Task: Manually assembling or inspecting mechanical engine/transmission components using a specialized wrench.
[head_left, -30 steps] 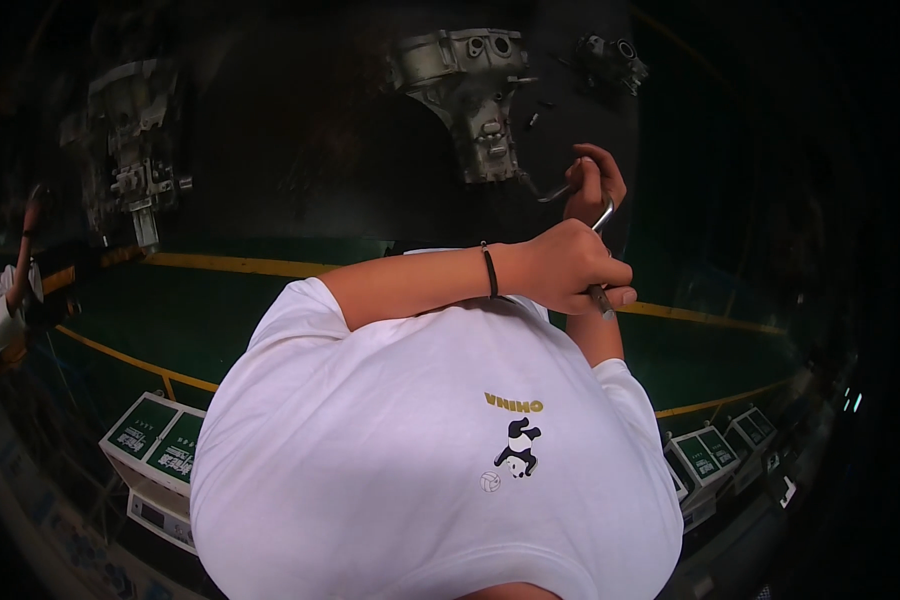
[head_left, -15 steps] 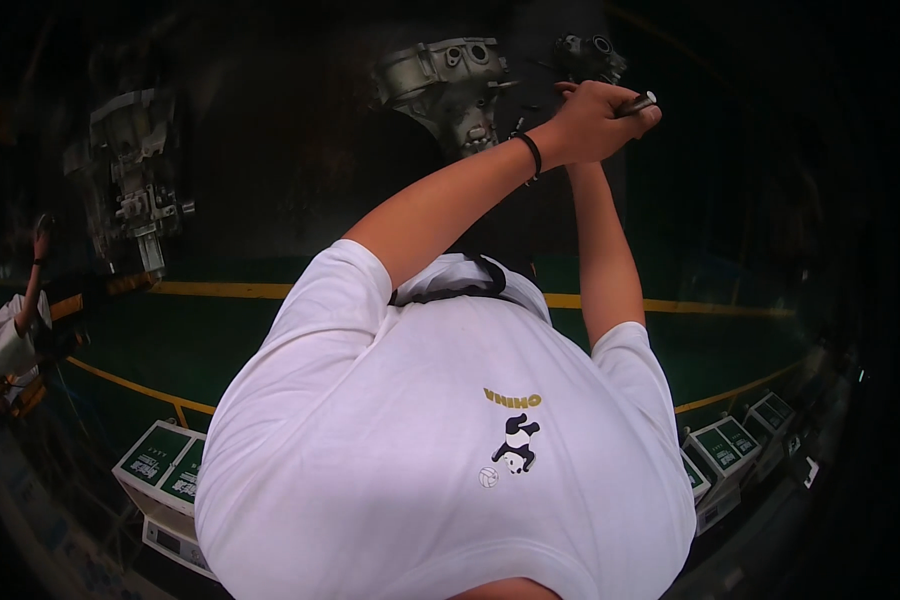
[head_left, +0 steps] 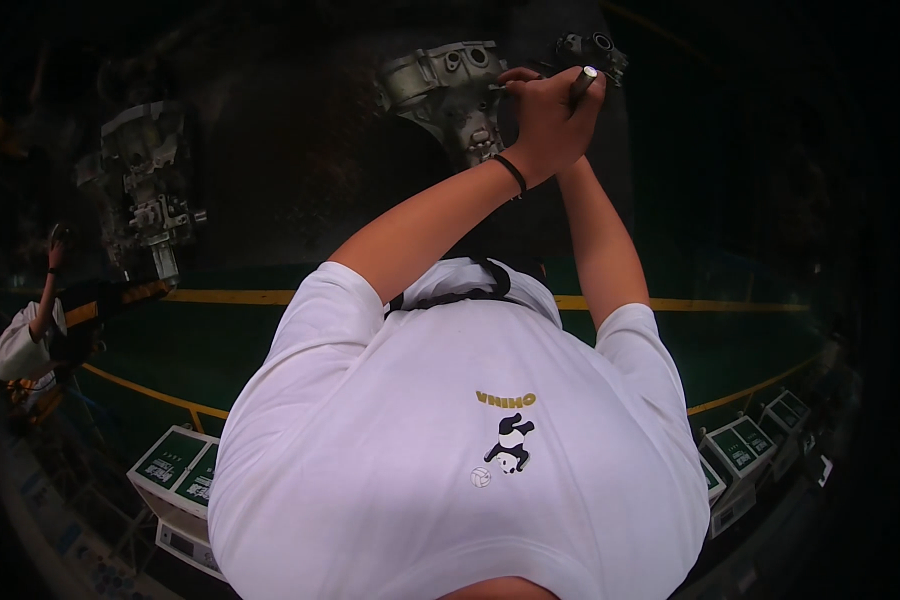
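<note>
My left hand (head_left: 553,125) is closed around a short dark rod-like tool with a bright round metal end (head_left: 588,76), which sticks up out of the fist. The tool's lower part is hidden. My right forearm (head_left: 602,235) rises to meet the left hand from below, and my right hand is almost wholly hidden behind it. Fingertips (head_left: 515,76) stick out to the left; whose hand they belong to is unclear. Both hands are at the right edge of a grey metal gearbox-like casting (head_left: 425,78) with round openings. Contact with it cannot be made out.
A smaller metal part with a round opening (head_left: 602,42) lies beyond my hands. Another machine casting (head_left: 150,150) stands at the far left, near a co-worker's raised arm (head_left: 47,295). Yellow lines (head_left: 235,296) cross the green floor. White-and-green boxes (head_left: 175,460) stand behind me on both sides.
Both my hands have moved left, close to the large casting. The tool in my left hand now points more upward. The surroundings have shifted slightly in view.
</note>
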A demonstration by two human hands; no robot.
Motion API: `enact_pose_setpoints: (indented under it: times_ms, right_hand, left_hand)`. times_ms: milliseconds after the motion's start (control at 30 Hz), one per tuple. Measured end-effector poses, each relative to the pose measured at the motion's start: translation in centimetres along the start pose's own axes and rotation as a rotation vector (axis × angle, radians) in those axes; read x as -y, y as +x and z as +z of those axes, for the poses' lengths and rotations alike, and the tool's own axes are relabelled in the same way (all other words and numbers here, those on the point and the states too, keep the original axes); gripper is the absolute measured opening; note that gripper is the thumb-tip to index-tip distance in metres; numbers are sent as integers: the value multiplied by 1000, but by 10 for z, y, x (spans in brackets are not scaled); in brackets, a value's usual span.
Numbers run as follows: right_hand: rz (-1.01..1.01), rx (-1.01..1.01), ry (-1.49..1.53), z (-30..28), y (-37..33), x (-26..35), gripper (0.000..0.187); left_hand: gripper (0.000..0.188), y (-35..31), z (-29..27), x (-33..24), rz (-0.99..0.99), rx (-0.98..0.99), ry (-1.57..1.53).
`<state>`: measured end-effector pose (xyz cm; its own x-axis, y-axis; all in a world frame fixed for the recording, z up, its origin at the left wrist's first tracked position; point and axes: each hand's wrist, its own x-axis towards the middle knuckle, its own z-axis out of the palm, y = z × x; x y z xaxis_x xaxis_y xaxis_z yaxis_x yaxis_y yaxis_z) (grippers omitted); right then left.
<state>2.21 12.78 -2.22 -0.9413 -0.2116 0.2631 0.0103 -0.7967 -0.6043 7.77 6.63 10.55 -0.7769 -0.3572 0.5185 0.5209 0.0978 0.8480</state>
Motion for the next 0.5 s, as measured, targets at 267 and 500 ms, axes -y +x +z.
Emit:
enact_pose_setpoints:
  times_ms: [267,500]
  right_hand:
    - [343,14,-885,33,-14,47,20]
    - [197,-325,-562,12,-28,66,23]
  left_hand:
    - [38,-38,1,-27,66,363,-106]
    - [32,-44,38,-18,106,541,-211]
